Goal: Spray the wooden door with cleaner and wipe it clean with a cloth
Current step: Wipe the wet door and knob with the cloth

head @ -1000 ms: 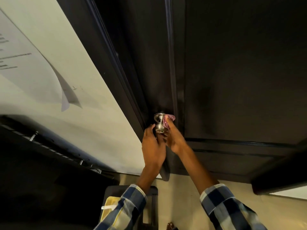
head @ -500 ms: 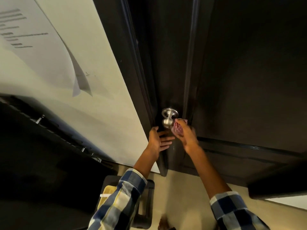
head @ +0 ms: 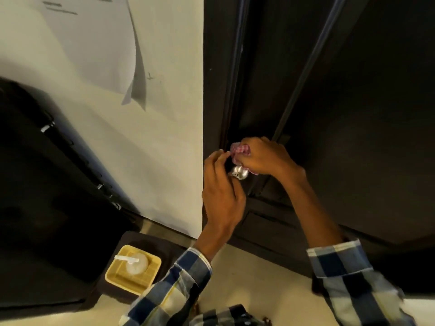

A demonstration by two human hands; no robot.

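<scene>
Right hand has its fingers curled round a bunched pink checked cloth, pressed against the dark wooden door just above the metal knob. The knob sits directly below that hand and touches the cloth's lower edge, its stem pointing out from the door toward the viewer. Left hand is beside the knob on its other side, its fingertips pinching the cloth's near corner. The spray bottle stands well below the left hand, in a yellow tray. Likely the cloth goes down round the knob next, the right hand being nearer.

Your left hand has the wall just left, the knob touching right, open floor below.
</scene>
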